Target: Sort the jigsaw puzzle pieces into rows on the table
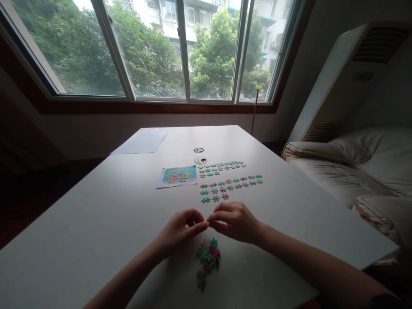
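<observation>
My left hand point(185, 225) and my right hand point(236, 221) meet fingertip to fingertip above the table's middle. Both are closed in a pinch on a small puzzle piece point(207, 222), mostly hidden by the fingers, with only a pale edge showing. Just below the hands lies a loose heap of puzzle pieces point(209, 255) in green, pink and dark tones. Beyond the right hand, several more puzzle pieces point(222, 189), mostly teal with some pink and yellow, are laid out apart in rows. A cartoon picture sheet point(178, 176) lies flat left of those rows.
Two small round items point(201, 160) lie behind the picture on the white table point(106, 223). White paper point(141, 142) rests at the far left corner. A sofa point(347, 167) and a tall air conditioner point(341, 81) stand to the right. Windows point(154, 56) are ahead.
</observation>
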The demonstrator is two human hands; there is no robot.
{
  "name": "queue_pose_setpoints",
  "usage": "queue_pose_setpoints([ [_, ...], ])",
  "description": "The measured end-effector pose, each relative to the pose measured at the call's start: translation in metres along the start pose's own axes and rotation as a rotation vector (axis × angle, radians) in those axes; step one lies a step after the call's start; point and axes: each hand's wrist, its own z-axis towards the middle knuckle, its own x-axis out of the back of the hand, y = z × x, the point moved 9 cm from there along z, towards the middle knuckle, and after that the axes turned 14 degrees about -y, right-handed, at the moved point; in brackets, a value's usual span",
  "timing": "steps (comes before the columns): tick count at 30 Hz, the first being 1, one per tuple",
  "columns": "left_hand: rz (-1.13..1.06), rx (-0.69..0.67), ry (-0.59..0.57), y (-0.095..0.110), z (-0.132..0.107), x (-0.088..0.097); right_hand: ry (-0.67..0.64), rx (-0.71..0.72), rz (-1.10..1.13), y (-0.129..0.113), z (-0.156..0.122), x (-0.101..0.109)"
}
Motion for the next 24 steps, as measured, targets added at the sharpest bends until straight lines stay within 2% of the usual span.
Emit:
queue_pose_setpoints([
  [5,-0.016,-0.010,0.006,0.003,-0.001,-0.001,0.018,-0.017,0.021,0.000,0.001,0.002],
  [13,-0.068,-0.045,0.034,0.007,-0.004,0.003,0.027,-0.142,0.181,0.014,0.000,0.003],
  [19,-0.165,0.035,0.050,-0.001,-0.004,0.005,0.049,-0.139,0.142,0.016,-0.002,0.005],
  [24,-0.302,0.066,0.028,-0.004,-0.004,0.001,0.064,-0.082,0.107,0.013,0.000,0.006],
])
